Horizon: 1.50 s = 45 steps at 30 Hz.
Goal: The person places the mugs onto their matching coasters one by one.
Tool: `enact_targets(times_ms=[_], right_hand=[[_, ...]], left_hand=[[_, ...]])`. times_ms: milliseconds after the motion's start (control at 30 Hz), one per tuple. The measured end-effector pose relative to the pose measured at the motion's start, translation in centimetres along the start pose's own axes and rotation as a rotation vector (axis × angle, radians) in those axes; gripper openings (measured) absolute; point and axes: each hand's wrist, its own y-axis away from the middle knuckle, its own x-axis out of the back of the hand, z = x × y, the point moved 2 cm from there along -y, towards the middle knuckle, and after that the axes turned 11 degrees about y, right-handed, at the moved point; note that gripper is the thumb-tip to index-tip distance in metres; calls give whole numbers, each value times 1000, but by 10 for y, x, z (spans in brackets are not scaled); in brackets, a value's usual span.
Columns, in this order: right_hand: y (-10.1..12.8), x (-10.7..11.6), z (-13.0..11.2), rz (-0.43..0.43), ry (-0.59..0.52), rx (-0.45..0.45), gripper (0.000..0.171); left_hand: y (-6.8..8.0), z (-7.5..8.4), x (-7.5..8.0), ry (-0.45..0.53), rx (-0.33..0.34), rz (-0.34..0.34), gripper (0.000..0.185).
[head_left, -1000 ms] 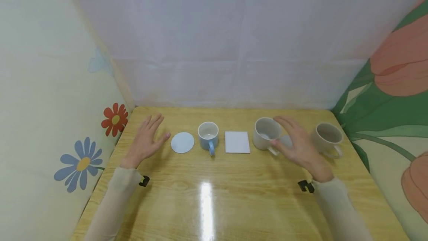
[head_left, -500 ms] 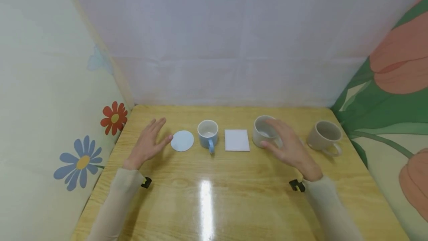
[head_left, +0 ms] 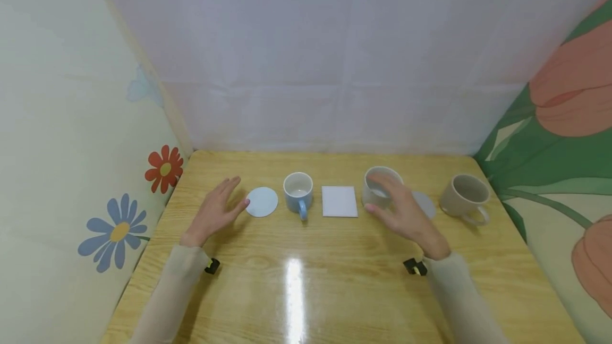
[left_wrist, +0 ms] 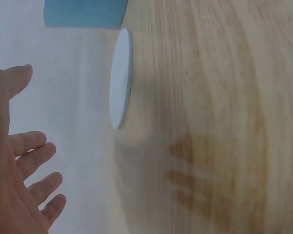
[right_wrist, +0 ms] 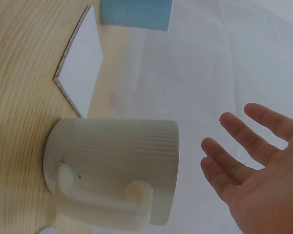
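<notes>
My left hand (head_left: 216, 214) hovers over the table just left of a round pale blue coaster (head_left: 262, 202), fingers spread and holding nothing. The left wrist view shows the coaster (left_wrist: 120, 80) lying flat beyond the raised fingers. Above a ribbed off-white mug (right_wrist: 112, 165) hangs my right hand (head_left: 406, 216), its fingers relaxed and apart from the mug. In the head view that hand covers the mug's handle and part of its body. A small blue mug (head_left: 298, 194) stands between the round coaster and a square white coaster (head_left: 339, 201).
Right of my right hand lies a round grey coaster (head_left: 424, 205), partly covered by the hand. A beige mug (head_left: 465, 195) stands at the table's right end. A white cloth (head_left: 306, 68) hangs behind the wooden table (head_left: 258, 280).
My right hand has moved left over the ribbed mug, uncovering the round grey coaster. My left hand has shifted slightly right and nearer to me. The mugs and coasters stay put.
</notes>
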Motion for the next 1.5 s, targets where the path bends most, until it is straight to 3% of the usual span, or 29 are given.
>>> enact_targets(times_ms=[500, 833, 1067, 1267, 1500], right_hand=[[2, -20, -10, 12, -50, 21, 59], [4, -36, -17, -10, -79, 22, 59], [7, -43, -17, -18, -36, 13, 58], [4, -50, -16, -2, -101, 35, 54], [2, -55, -19, -15, -161, 38, 52]], left_hand=[[4, -8, -12, 23, 26, -38, 78], [8, -11, -18, 8, -14, -21, 75], [9, -11, -24, -7, -26, -44, 70], [8, -11, -28, -27, -61, -42, 65], [9, -12, -30, -19, -16, -73, 69]])
